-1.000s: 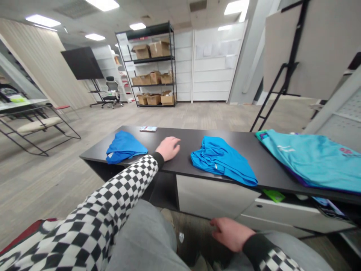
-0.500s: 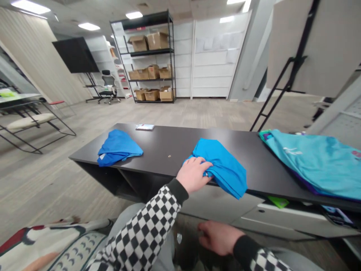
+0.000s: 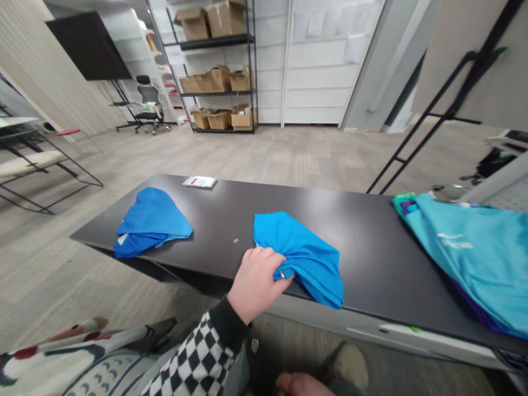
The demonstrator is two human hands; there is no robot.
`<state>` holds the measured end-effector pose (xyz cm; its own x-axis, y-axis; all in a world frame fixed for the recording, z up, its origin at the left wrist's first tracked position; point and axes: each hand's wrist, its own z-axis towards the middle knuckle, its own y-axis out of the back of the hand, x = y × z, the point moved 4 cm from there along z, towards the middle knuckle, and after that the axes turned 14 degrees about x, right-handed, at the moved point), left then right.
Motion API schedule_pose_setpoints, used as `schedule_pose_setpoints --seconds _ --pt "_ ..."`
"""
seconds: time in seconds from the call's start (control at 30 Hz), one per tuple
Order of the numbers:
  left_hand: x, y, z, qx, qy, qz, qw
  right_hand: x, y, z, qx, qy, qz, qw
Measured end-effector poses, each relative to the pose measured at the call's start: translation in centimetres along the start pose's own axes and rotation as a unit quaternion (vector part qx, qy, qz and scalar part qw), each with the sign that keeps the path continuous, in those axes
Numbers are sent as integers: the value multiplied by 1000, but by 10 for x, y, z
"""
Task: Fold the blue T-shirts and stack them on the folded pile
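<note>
Left hand [image 3: 256, 285] grips bunched, seemingly cotton blue cloth [image 3: 307, 258].

Left hand [image 3: 256, 284] extended forward at lower centre of view, back of hand up, wrist slightly bent. Fingers [image 3: 268, 263] curled downward and closed together. Left forearm [image 3: 198, 352] angled up and to the right, in a black-and-white checked sleeve [image 3: 193, 363] ending in a dark ribbed cuff [image 3: 226, 318]. Right hand [image 3: 303, 385] low at bottom edge, well apart from left, cut off by frame; finger pose cannot be made out.
</note>
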<state>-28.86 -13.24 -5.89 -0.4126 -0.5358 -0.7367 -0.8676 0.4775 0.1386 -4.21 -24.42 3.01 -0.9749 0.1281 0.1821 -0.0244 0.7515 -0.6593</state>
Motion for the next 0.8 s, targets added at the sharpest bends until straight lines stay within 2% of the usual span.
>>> schedule_pose_setpoints --seconds 0.1,0.17,0.2,0.3,0.33,0.4,0.47,0.5,0.53,0.57,0.63,0.7,0.8 --pt "3 1 -28 -68 -13 -143 987 22 -21 -17 3 29 20 999" --pt "6 -3 -49 -124 -5 -309 943 38 -25 -29 -41 55 6 998" --pt "7 -6 -59 -151 4 -402 903 44 -23 -35 -77 71 -4 995" --pt "5 -13 -77 -218 27 -631 744 63 -1 -54 -228 138 -9 964" --pt "2 -14 -80 -231 21 -677 699 70 10 -61 -287 170 1 943" --pt "-7 -11 -84 -232 -2 -733 640 84 34 -78 -420 240 33 875" --pt "-14 -9 -88 -211 -25 -760 614 97 52 -94 -521 304 51 796" --pt "-15 -9 -91 -196 -34 -770 607 104 59 -100 -552 328 52 765" --pt "-16 -10 -94 -180 -39 -777 602 110 64 -103 -569 345 47 745" --pt "-16 -12 -97 -158 -41 -784 598 115 67 -105 -573 355 39 738" --pt "-16 -20 -101 -97 -34 -796 596 120 71 -101 -553 351 26 755" --pt "-17 -28 -103 -35 -20 -799 600 117 71 -94 -514 333 35 789" --pt "-19 -33 -100 7 -6 -788 615 105 69 -84 -456 325 111 821"
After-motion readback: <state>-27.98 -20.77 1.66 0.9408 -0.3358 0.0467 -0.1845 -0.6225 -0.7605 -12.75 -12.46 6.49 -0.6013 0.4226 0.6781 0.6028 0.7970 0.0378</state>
